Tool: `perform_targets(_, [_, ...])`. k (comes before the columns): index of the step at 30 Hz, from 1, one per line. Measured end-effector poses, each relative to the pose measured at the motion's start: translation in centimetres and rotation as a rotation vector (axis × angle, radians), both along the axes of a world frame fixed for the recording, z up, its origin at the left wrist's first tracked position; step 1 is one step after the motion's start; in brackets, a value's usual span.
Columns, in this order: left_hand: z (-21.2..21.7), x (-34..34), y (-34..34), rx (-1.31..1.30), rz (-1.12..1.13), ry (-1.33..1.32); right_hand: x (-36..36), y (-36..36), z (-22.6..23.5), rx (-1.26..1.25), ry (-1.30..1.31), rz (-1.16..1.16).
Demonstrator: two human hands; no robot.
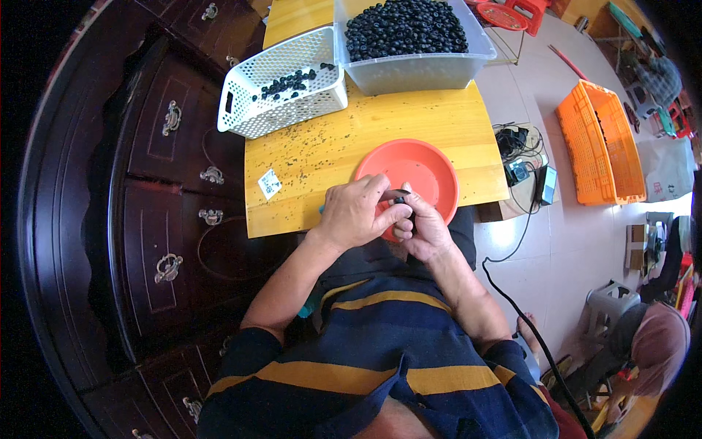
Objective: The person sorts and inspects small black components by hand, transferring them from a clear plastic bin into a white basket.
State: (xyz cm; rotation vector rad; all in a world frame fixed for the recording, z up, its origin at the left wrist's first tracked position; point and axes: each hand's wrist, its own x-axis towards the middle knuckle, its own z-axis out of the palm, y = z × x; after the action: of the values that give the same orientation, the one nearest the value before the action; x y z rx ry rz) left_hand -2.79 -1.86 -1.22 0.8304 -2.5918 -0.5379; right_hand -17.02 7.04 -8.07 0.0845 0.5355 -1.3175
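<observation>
Both hands' fingers pinch a small black part (401,197) over the speckled wooden table (439,124), tiled floor (556,241) beside.

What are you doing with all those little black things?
A person in a striped navy and yellow top sits at a yellow wooden table. Both hands meet over the near rim of a round orange plastic bowl: the left hand and right hand pinch one small black ring-shaped part between their fingers. Farther back stand a white perforated plastic basket with a few such black parts inside and a clear plastic tub heaped with many more.
</observation>
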Motion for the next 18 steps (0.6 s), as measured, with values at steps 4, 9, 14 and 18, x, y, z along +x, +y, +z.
perform_targets(4, [-1.2,0.0,-0.6,-0.032,-0.027,0.019,0.2,-0.1,0.2,0.025,-0.003,-0.005])
perform_targets(9, [-2.6,0.0,-1.3,-0.045,-0.053,-0.005,0.2,-0.6,-0.4,0.093,-0.045,-0.047])
perform_targets(14, [-2.1,-0.1,-1.2,-0.009,-0.029,0.008,-0.1,-1.1,0.3,0.082,-0.046,-0.023])
perform_targets(18, [-0.4,0.7,-1.8,0.036,0.073,0.126,-0.2,-1.5,0.1,0.021,-0.228,-0.050])
